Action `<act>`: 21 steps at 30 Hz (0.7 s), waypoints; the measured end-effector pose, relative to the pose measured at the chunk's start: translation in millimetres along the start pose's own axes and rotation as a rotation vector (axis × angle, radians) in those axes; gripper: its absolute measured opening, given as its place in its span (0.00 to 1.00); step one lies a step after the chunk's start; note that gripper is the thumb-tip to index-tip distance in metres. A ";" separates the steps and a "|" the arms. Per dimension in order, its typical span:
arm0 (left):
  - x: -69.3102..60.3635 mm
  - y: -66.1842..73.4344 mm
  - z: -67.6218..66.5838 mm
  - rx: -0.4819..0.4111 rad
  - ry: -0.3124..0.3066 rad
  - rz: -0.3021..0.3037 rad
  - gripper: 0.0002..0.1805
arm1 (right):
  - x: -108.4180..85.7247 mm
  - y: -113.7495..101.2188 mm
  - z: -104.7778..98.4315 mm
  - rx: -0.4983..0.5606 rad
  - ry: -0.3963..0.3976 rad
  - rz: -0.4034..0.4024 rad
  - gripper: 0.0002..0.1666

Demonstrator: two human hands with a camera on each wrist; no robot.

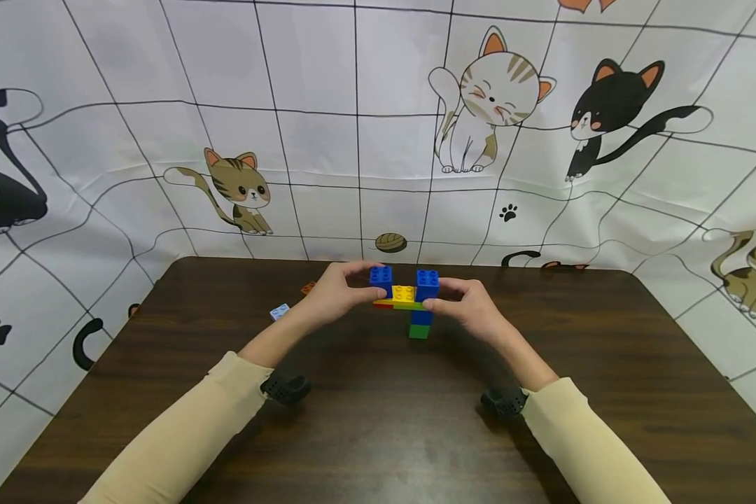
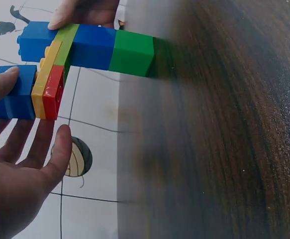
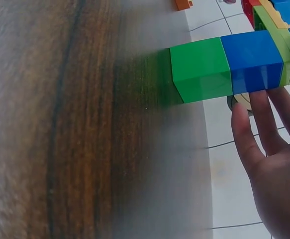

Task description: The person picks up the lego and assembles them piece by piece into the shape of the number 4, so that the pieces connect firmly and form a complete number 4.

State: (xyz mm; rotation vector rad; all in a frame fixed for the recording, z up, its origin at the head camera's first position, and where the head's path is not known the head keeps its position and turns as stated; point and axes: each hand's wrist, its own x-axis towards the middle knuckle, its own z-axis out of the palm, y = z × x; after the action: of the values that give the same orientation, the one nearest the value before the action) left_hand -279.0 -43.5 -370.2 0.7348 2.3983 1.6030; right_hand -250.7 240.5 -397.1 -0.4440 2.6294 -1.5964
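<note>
Left hand (image 1: 334, 288) pinches left blue (image 1: 381, 281), up-left of green block (image 1: 418, 332); right hand (image 1: 474, 306) pinches right blue (image 1: 427, 285), straight above.

Soft light fills the head view, brightening the white backdrop (image 1: 315, 154); a pale sheen lies at lower centre on the tabletop (image 1: 378, 441), a soft shadow at lower right. Both wrist views look dimmer (the tabletop's edge blurs hazily).

Head view looked forward and down, well back, over the dark brown wood-grain counter (image 1: 378, 434). Wrist views, tipped sideways, looked low and close along the bare left hand (image 2: 15, 184) and bare right hand (image 3: 284, 179); both shared the boxy green plastic brick (image 2: 132, 52).
</note>
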 end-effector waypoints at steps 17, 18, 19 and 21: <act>-1.7 -4.7 6.6 -0.128 -0.028 -0.012 0.31 | 0.1 -1.1 1.1 -0.011 0.010 -0.001 0.30; -1.7 -4.3 6.6 -0.109 -0.024 -0.009 0.31 | 0.1 -1.2 0.9 -0.010 0.009 -0.003 0.30; -1.6 -3.8 6.6 -0.096 -0.022 -0.006 0.31 | 0.0 -1.2 0.8 -0.011 0.006 -0.004 0.30; -1.1 -3.2 6.8 -0.089 -0.028 0.001 0.31 | -0.2 -1.4 0.4 -0.012 0.009 -0.004 0.30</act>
State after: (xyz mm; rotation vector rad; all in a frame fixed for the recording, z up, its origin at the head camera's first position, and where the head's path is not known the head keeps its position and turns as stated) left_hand -276.3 -39.4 -376.0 0.7370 2.2913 1.6757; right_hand -250.1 239.6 -396.1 -0.4438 2.6474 -1.5877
